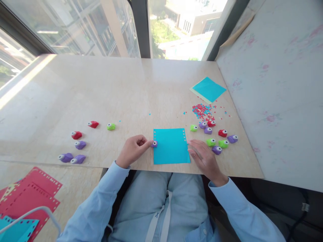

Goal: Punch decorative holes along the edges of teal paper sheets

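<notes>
A blue paper square (171, 146) lies at the table's near edge, with small holes along its left and right sides. My left hand (133, 150) pinches a small purple hole punch (154, 144) against the sheet's left edge. My right hand (204, 158) lies flat with fingers apart, its fingertips resting at the sheet's right edge. Several more punches, green, purple and red (217, 141), sit just right of the paper.
Other punches (80, 144) are scattered on the left. A heap of red and blue paper bits (203, 111) and a stack of blue and yellow sheets (208, 89) lie at the back right. Punched red and blue sheets (27, 198) rest at the lower left.
</notes>
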Available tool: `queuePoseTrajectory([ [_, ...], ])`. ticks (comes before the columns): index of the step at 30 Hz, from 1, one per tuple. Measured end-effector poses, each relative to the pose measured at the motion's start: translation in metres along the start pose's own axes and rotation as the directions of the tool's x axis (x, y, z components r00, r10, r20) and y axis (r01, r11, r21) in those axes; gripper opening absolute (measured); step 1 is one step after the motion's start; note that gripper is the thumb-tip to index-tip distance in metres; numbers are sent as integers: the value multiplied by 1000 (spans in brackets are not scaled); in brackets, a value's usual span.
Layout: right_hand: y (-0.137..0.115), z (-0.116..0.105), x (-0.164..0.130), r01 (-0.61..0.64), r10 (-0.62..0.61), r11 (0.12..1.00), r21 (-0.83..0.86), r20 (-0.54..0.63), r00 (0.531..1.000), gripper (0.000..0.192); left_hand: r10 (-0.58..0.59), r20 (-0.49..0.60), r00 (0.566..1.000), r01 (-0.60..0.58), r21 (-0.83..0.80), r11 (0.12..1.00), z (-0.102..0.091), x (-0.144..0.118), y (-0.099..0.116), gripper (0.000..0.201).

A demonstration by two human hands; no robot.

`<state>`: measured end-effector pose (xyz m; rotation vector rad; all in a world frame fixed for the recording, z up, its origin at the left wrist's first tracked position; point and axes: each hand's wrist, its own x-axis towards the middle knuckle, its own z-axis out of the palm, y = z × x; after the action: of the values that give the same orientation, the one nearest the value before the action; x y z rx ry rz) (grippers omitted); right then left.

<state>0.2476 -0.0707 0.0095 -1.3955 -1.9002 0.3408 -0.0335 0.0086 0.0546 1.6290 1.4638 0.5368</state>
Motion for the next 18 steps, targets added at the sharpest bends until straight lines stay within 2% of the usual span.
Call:
queuePoseTrajectory([
  [3, 0, 1, 0, -9, 9, 1000, -8, -25, 1000, 26, -97, 131, 987, 106, -59, 993, -3, 8, 2, 44],
  [7, 2, 4, 1, -6, 6, 1000, -8, -24, 1000, 24, -220, 254, 942, 244, -66, 968, -7, 17, 5, 42],
  [10, 2, 4, 0, -10, 10, 1000, -10, -26, 1000, 24, -239, 294, 925, 265, -53, 963, -8, 20, 7, 40],
  [18, 1, 4, 0, -2, 1, 1000, -3, -45, 999, 23, -224, 306, 925, 270, -115, 956, -4, 24, 4, 41],
])
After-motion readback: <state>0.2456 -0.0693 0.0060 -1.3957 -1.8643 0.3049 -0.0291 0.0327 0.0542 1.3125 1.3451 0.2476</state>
